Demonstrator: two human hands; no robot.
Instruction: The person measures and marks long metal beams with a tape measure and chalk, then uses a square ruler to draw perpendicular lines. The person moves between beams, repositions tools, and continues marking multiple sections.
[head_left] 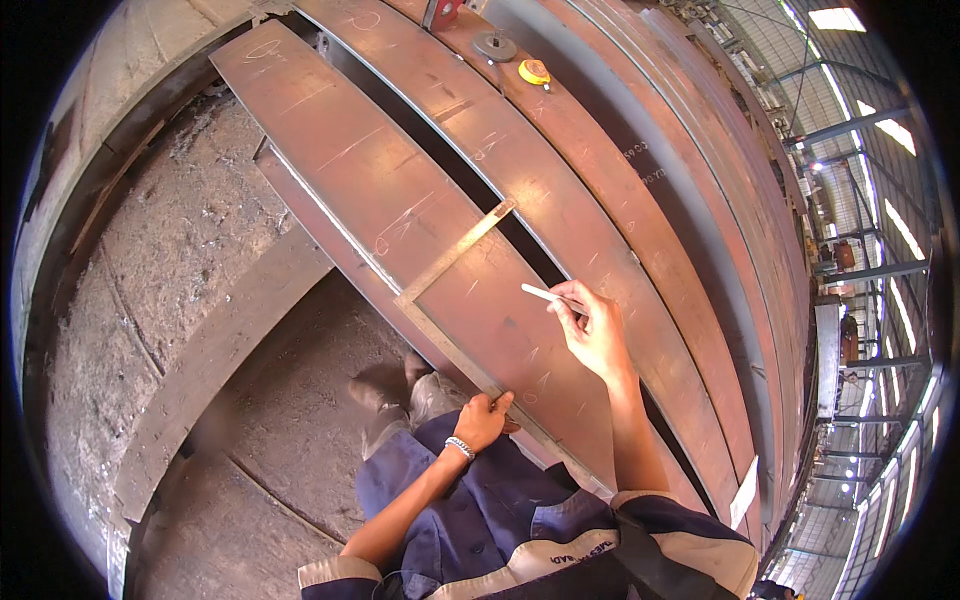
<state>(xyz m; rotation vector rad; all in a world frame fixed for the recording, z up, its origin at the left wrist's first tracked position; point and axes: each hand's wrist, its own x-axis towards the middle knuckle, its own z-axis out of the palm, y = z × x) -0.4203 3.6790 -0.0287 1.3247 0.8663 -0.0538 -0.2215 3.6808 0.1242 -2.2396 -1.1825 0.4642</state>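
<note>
My left hand [484,420] is closed on the long arm of an L-shaped steel square [450,256], pressing it along the near edge of a rust-brown steel beam [345,150]. The square's other arm lies across the beam's top face, its tip by the gap to the neighbouring beam. Above this same face, my right hand [597,330] pinches a thin white marking stick [540,292], which looks like chalk or soapstone. The stick points left, and its tip appears apart from the metal. Faint white marks show on the beam.
More long steel beams [560,185] lie side by side to the right, with dark gaps between them. A yellow tape measure [535,72], a grey disc [494,46] and a red object [440,14] sit on one. A dark steel strip [215,360] lies at left over dusty ground.
</note>
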